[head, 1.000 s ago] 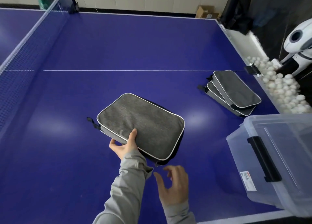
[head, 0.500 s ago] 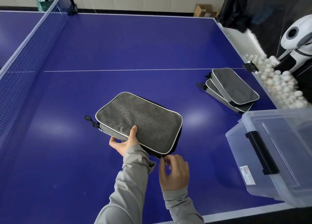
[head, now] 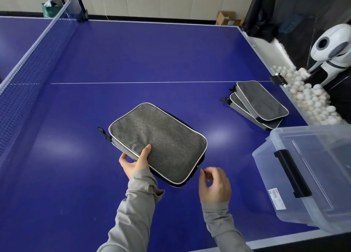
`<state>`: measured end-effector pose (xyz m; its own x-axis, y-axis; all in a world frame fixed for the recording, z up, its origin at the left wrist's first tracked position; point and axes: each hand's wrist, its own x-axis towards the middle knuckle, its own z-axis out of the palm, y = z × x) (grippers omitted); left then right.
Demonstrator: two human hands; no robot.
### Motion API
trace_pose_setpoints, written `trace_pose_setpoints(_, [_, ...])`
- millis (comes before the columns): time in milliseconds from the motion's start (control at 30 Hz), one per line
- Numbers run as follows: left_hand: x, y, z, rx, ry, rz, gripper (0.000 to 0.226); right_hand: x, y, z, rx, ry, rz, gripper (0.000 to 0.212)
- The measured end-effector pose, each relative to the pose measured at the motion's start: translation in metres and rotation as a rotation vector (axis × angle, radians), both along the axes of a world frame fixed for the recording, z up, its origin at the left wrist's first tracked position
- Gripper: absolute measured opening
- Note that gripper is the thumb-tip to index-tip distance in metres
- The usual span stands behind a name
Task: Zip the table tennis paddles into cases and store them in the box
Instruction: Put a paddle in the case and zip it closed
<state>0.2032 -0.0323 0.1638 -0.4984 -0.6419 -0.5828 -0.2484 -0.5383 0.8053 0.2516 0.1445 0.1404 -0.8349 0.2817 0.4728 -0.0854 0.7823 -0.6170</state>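
A grey case [head: 157,141] lies flat near the middle of the blue desk [head: 152,52]. The left hand [head: 134,161] grips its near edge, thumb on top and fingers beneath. The right hand [head: 214,183] pinches the small zip pull [head: 199,167] at the case's near right corner. Further right, a stack of cases [head: 260,103] lies just beyond the clear lidded box [head: 311,175], which stands at the desk's near right edge. White balls [head: 311,100] fill a tray beside a white machine [head: 330,48]. The net [head: 28,69] runs along the left.
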Motion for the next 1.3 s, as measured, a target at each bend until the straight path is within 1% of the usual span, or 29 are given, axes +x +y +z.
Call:
trace_pose_setpoints(100, [0.002, -0.006, 0.002, 0.017, -0.013, -0.051, 0.063, -0.014, 0.007, 0.004, -0.031, -0.001, -0.013, 0.015])
trace_pose_setpoints(233, [0.006, -0.016, 0.000, 0.042, 0.015, -0.078, 0.062, -0.030, 0.022, 0.007, -0.073, -0.026, -0.050, 0.017])
trace_pose_setpoints(300, [0.011, -0.021, -0.002, 0.067, 0.035, -0.110, 0.059, -0.038, 0.027, 0.008, -0.078, -0.037, -0.034, 0.016])
trace_pose_setpoints(467, [0.019, -0.036, -0.001, 0.113, 0.095, -0.247, 0.054, -0.051, 0.035, 0.011, -0.116, -0.055, 0.113, 0.012])
trace_pose_setpoints(600, [0.021, -0.046, 0.002, 0.112, 0.146, -0.370, 0.049, -0.059, 0.036, 0.016, -0.154, -0.087, 0.218, 0.013])
trace_pose_setpoints(867, [0.019, -0.061, 0.009, 0.097, 0.211, -0.591, 0.048, -0.074, 0.028, 0.032, -0.099, -0.100, 0.374, 0.014])
trace_pose_setpoints(900, [0.019, -0.062, 0.009, 0.096, 0.218, -0.629, 0.049, -0.075, 0.028, 0.035, -0.107, -0.116, 0.387, 0.014])
trace_pose_setpoints(1000, [0.020, -0.064, 0.011, 0.095, 0.243, -0.723, 0.068, -0.080, 0.028, 0.043, -0.146, -0.164, 0.412, 0.012])
trace_pose_setpoints(1133, [0.020, -0.065, 0.011, 0.093, 0.282, -0.746, 0.069, -0.085, 0.028, 0.050, -0.223, -0.209, 0.419, 0.012])
trace_pose_setpoints(1233, [0.017, -0.066, 0.012, 0.063, 0.295, -0.790, 0.084, -0.087, 0.026, 0.050, -0.244, -0.222, 0.407, 0.011])
trace_pose_setpoints(1300, [0.015, -0.066, 0.013, 0.023, 0.295, -0.849, 0.089, -0.089, 0.026, 0.050, -0.245, -0.233, 0.402, 0.010])
